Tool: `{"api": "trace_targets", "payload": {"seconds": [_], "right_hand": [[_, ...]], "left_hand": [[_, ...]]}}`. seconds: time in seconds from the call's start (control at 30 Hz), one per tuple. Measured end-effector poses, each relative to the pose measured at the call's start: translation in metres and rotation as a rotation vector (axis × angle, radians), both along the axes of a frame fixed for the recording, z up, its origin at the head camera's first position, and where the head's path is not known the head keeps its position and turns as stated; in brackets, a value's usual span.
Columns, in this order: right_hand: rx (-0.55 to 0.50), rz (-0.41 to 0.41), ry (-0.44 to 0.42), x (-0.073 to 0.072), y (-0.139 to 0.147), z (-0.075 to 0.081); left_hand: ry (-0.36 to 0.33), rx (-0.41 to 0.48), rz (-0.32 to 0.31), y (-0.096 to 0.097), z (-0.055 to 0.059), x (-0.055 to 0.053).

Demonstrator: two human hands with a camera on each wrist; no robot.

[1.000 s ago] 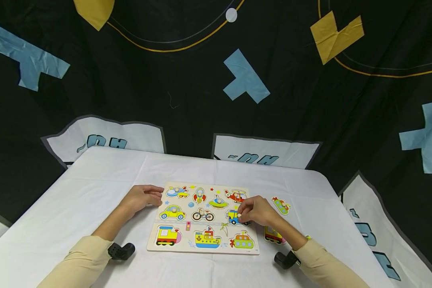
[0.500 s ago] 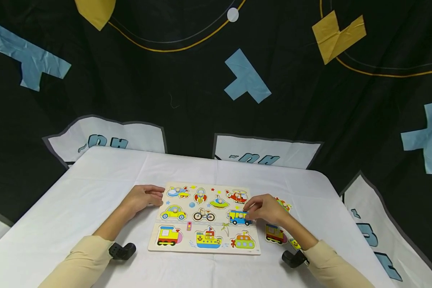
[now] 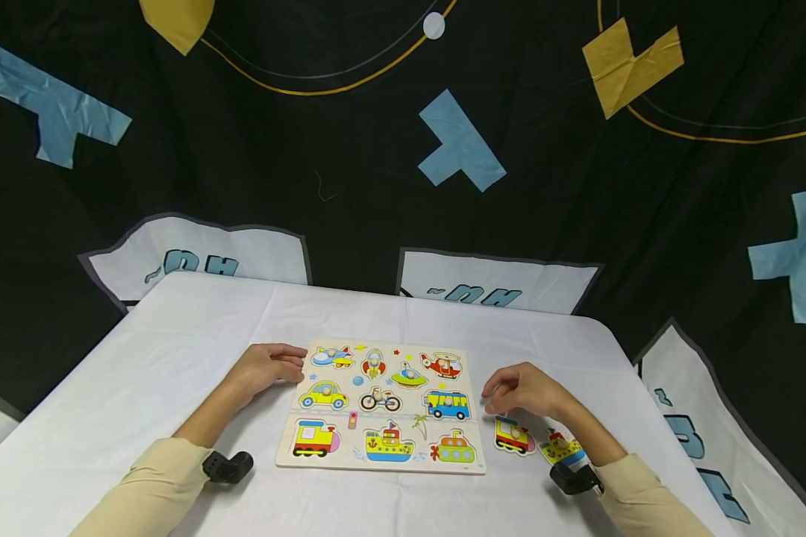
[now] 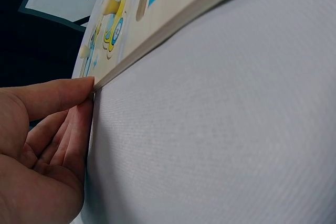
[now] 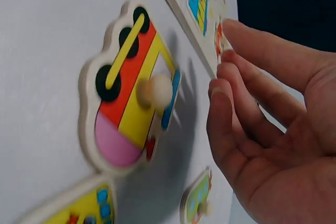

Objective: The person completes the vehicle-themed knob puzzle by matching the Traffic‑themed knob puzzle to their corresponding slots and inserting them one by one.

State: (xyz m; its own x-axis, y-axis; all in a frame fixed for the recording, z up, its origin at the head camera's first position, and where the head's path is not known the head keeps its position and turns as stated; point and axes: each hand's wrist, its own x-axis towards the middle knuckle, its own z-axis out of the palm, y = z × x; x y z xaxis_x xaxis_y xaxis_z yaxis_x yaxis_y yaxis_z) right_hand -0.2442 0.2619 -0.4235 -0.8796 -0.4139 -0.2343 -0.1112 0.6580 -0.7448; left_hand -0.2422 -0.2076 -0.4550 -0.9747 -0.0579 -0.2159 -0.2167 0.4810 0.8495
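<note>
A wooden peg puzzle board with vehicle pictures lies on the white table. My left hand touches its left edge with fingers fairly straight, as the left wrist view also shows at the board's side. Off the board's right side hovers my right hand, fingers loosely bent and holding nothing. Just below it lies the loose train piece, its round knob facing up. The bus piece sits in its place on the board. A loose submarine piece shows only in the right wrist view.
A loose ship piece lies right of the train piece, partly covered by the black right wrist camera. White cloth covers the table. A dark curtain hangs behind it.
My right hand has let go of the bus piece and moved right, off the board. It now covers the loose submarine piece in the head view. The left hand stays put.
</note>
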Motion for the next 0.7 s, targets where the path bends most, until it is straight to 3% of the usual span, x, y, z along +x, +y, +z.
{"api": "trace_targets", "payload": {"seconds": [0.23,0.7], "right_hand": [[-0.022,0.051,-0.085,0.005,0.022,-0.005],[-0.041,0.050,-0.158,0.014,0.036,-0.011]], "left_hand": [[-0.001,0.000,-0.005,0.001,0.001,0.001],[0.016,0.005,-0.034,-0.003,0.001,-0.003]]}}
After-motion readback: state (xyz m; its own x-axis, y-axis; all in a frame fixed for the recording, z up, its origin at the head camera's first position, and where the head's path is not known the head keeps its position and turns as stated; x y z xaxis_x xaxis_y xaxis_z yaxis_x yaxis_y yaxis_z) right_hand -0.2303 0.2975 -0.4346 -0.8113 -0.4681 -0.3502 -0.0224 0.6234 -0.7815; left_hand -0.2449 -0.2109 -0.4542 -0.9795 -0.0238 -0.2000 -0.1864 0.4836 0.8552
